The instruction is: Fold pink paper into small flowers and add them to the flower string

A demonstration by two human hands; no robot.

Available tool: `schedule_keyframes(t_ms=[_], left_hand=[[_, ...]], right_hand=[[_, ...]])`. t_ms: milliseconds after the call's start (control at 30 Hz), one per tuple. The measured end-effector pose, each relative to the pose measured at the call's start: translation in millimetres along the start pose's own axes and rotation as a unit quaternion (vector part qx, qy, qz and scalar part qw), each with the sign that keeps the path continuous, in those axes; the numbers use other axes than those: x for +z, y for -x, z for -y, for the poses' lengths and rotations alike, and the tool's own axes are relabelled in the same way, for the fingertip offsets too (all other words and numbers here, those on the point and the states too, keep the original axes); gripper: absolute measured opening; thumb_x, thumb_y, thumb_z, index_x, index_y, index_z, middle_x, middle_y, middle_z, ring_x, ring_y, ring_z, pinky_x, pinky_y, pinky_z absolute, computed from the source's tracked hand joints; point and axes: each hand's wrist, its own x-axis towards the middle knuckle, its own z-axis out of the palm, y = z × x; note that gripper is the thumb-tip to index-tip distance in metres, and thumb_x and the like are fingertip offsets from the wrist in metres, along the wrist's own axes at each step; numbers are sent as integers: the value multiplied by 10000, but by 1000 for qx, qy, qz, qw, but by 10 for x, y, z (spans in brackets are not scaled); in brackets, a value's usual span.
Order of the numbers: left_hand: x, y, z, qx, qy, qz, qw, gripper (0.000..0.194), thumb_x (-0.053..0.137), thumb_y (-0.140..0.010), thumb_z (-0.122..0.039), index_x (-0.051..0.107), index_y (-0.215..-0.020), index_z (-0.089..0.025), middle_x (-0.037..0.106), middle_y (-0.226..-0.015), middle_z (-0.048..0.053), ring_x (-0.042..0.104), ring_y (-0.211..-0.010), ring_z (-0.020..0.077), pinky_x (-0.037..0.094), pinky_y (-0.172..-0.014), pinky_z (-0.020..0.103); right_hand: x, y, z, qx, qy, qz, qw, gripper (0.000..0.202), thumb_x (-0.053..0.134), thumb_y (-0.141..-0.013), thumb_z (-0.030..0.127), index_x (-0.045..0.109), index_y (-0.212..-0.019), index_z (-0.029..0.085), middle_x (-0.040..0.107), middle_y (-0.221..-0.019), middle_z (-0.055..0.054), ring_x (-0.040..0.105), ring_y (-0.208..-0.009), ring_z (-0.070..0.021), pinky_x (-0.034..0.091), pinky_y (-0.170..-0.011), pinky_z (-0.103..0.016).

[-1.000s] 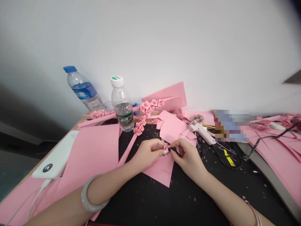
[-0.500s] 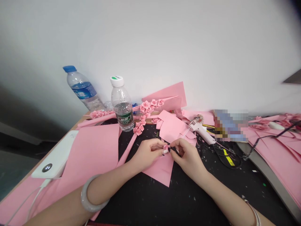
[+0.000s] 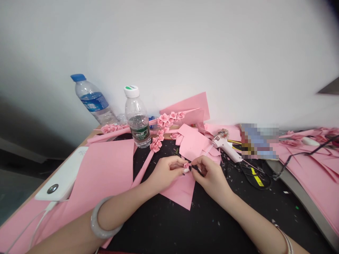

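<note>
At the frame's center, both hands pinch a small pink paper flower (image 3: 187, 165) between them: left hand (image 3: 166, 173) and right hand (image 3: 212, 176) meeting fingertip to fingertip, seemingly above a pink sheet (image 3: 180, 190) on the table (image 3: 185, 225).

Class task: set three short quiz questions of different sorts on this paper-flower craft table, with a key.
1. True or false: the left hand and right hand together pinch a small pink paper flower.
2. Which bottle stands upright: A, the white-capped bottle, or B, the blue-capped bottle?
3. Fill in: the white ____ gun lies right of the hands.

Key: 1 true; 2 A; 3 glue.
</note>
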Motion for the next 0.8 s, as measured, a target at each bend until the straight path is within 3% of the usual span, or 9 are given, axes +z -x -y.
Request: schedule_keyframes(t_ms=[800], left_hand=[[-2, 23, 4, 1, -5, 7, 1000, 165, 629, -687, -168, 639, -840, -109, 643, -829, 61, 604, -754, 148, 495, -697, 264]], right_hand=[[-3, 5, -4, -3, -1, -2, 1000, 59, 512, -732, 168, 528, -789, 167, 384, -573, 45, 364, -483, -93, 303, -449, -210]])
